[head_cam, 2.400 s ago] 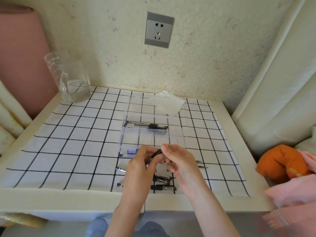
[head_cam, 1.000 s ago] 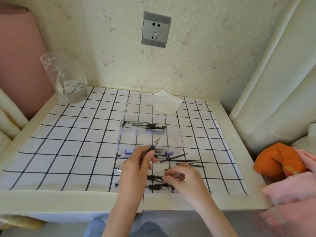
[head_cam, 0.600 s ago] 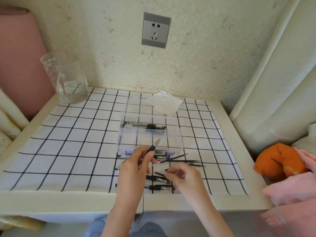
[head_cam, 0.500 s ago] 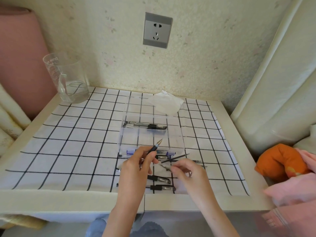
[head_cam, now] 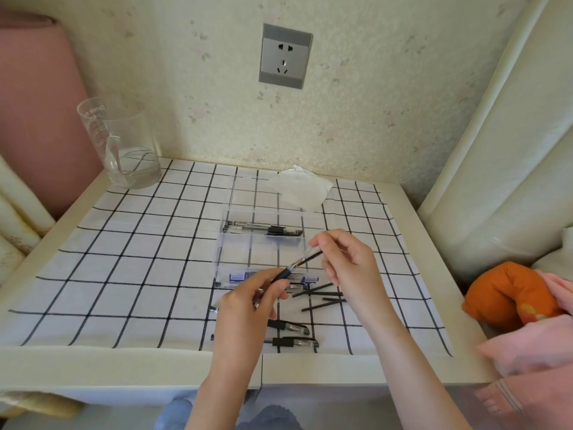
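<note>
left hand point(head_cam: 248, 301) grasps the pen point(head_cam: 280, 274) over the near edge of the clear box point(head_cam: 221, 243), tip aimed far-right; right hand point(head_cam: 347, 265) pinches a small clear cap point(head_cam: 313, 253) just beside that tip. a skewed approach may jam the cap or drop it among the loose refills point(head_cam: 322, 294). pen's rear hidden under the palm; cap detail blurred.

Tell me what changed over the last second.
The right hand rose from the table, pinching a clear piece, and brought it to the pen tip. The left hand kept its grip on the pen; box, refills and beaker stayed put.
</note>
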Available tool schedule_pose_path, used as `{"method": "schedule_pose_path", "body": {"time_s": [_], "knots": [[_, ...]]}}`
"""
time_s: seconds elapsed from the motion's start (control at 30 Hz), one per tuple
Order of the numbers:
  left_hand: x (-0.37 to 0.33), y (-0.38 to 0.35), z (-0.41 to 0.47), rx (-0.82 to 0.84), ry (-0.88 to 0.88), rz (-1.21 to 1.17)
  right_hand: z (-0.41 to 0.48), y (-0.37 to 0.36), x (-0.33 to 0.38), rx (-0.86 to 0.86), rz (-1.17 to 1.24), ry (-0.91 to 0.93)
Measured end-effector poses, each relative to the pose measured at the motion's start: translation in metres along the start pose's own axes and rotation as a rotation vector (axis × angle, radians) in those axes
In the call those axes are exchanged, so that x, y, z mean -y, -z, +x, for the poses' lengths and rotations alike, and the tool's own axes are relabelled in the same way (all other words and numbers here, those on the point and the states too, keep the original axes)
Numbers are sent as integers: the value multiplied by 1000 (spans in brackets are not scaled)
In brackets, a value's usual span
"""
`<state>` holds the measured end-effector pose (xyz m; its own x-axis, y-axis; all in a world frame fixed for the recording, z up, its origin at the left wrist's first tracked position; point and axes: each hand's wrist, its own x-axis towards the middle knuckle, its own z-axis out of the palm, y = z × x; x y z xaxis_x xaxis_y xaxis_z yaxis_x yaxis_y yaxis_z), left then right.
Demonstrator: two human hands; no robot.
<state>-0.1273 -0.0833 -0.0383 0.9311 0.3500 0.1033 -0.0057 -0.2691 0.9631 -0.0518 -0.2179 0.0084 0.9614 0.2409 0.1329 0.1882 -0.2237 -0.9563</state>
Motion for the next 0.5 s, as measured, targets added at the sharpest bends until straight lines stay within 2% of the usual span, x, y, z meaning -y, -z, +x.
{"method": "schedule_pose_path", "body": {"time_s": [0.1,0.37,0.5], "knots": [[1,0,0,-6,-4,10,3,0,-4,-19,-11,30],[0,-1,0,5,-6,-13,-4,-7,-1,138,-111,60],[2,-1,-2,2,-7,-25,-7,-9,-3,155,-131,73]]}}
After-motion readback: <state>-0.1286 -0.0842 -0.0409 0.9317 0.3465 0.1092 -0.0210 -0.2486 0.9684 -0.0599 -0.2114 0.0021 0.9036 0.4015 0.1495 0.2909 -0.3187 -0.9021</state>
